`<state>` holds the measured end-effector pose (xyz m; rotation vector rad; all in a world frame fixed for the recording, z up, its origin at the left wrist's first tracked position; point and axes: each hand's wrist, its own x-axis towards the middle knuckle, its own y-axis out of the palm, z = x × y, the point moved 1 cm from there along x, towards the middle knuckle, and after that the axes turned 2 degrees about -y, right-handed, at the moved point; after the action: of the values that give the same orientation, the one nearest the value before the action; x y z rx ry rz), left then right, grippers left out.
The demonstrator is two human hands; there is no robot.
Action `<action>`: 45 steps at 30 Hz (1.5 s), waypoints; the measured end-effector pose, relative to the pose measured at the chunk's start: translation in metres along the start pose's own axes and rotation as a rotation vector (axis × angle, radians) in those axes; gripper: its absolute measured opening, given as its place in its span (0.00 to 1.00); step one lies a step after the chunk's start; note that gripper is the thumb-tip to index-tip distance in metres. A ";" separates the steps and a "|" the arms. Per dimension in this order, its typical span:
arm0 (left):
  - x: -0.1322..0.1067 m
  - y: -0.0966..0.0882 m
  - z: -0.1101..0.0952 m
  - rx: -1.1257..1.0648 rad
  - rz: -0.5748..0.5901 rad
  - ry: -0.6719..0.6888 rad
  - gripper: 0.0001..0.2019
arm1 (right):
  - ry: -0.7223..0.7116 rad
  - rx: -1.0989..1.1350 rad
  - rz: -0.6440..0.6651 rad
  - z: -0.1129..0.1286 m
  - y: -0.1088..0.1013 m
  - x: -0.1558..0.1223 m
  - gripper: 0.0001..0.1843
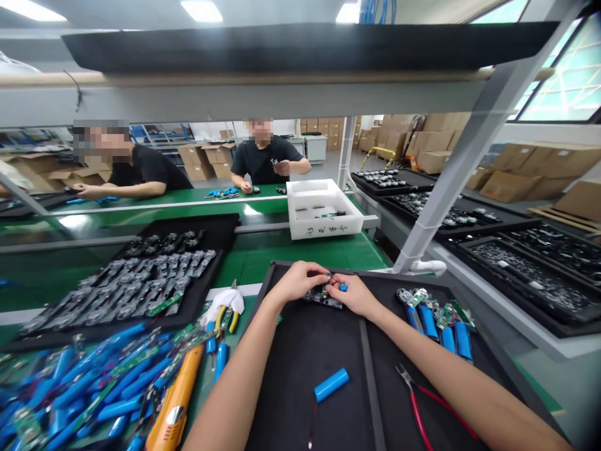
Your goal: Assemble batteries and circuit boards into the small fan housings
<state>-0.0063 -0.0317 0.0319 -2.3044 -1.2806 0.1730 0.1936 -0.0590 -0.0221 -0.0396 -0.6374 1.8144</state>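
My left hand (300, 283) and my right hand (355, 295) meet at the far end of a black tray (305, 351). Between them is a dark device housing (332, 302) with small parts and thin wires. The left thumb and fingertips are pinched at its upper edge. My right fingers are closed around a small blue wired piece (344, 287), mostly hidden by the hand. A blue cylindrical battery (331, 384) with a wire lies nearer in the tray. Red-handled pliers (413, 401) rest right of the divider, below my right forearm.
Batteries with circuit boards (439, 322) sit at the tray's right. Left are a pile of blue batteries (103, 382), an orange tool (176, 401), yellow-handled cutters (228, 316) and a tray of grey housings (136, 282). A white bin (326, 228) stands ahead; two people sit beyond. A post (446, 169) rises right.
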 end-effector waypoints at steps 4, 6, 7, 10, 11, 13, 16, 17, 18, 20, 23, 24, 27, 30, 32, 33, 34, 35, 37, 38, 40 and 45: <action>0.001 0.001 0.004 -0.007 0.000 0.002 0.12 | -0.017 -0.020 0.014 0.000 -0.001 0.000 0.15; 0.002 0.001 0.006 -0.006 -0.002 0.000 0.13 | -0.024 -0.029 0.016 0.000 -0.001 0.000 0.14; 0.002 0.001 0.007 -0.006 -0.003 -0.001 0.13 | -0.026 -0.033 0.016 0.000 -0.001 0.000 0.15; 0.002 0.002 0.008 -0.009 -0.002 -0.002 0.13 | -0.031 -0.041 0.014 0.000 0.000 0.000 0.15; 0.003 0.002 0.008 -0.011 0.000 -0.002 0.14 | -0.032 -0.043 0.014 0.000 0.000 0.000 0.15; 0.002 0.002 0.007 -0.014 0.004 0.000 0.14 | -0.033 -0.046 0.013 0.001 0.000 0.000 0.15; 0.002 0.003 0.007 -0.016 0.008 0.001 0.14 | -0.031 -0.052 0.012 0.001 0.000 -0.001 0.14; 0.002 0.003 0.007 -0.016 0.008 0.001 0.14 | -0.030 -0.054 0.011 0.001 -0.001 -0.001 0.14; 0.002 0.003 0.006 -0.016 0.008 0.001 0.13 | -0.030 -0.056 0.009 0.001 -0.001 -0.001 0.14; 0.001 0.003 0.006 -0.016 0.010 0.003 0.13 | -0.030 -0.060 0.007 0.001 -0.001 -0.001 0.14; 0.001 0.003 0.005 -0.011 0.011 0.007 0.12 | -0.034 -0.066 0.006 0.001 -0.001 0.000 0.14; 0.002 0.003 0.005 -0.009 0.010 0.008 0.12 | -0.035 -0.068 0.006 0.001 -0.001 0.000 0.14; 0.002 0.003 0.004 -0.004 0.006 0.010 0.12 | -0.037 -0.074 0.006 0.001 0.000 0.000 0.13; 0.002 0.003 0.005 -0.002 0.008 0.009 0.12 | -0.036 -0.076 0.005 0.001 0.000 0.000 0.14; 0.002 0.003 0.005 0.001 0.009 0.008 0.12 | -0.034 -0.075 0.006 0.001 0.000 0.000 0.14; 0.002 0.003 0.005 0.002 0.009 0.007 0.12 | -0.032 -0.075 0.006 0.001 0.000 -0.001 0.14; 0.002 0.003 0.005 0.004 0.008 0.007 0.12 | -0.031 -0.074 0.007 0.001 -0.001 -0.001 0.14; 0.002 0.003 0.005 0.006 0.008 0.007 0.12 | -0.030 -0.073 0.008 0.002 -0.001 -0.001 0.14; 0.002 0.002 0.004 0.008 0.009 0.006 0.12 | -0.030 -0.071 0.009 0.002 -0.001 -0.001 0.14; 0.002 0.002 0.004 0.009 0.010 0.006 0.13 | -0.031 -0.071 0.009 0.002 -0.001 -0.001 0.14; 0.002 0.002 0.004 0.009 0.014 0.005 0.13 | -0.033 -0.070 0.007 0.003 -0.001 -0.001 0.14; 0.002 0.003 0.004 0.014 0.014 0.005 0.13 | -0.039 -0.070 0.003 0.004 -0.001 -0.001 0.15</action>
<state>-0.0048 -0.0302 0.0270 -2.3008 -1.2567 0.1800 0.1936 -0.0616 -0.0183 -0.0523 -0.7287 1.7986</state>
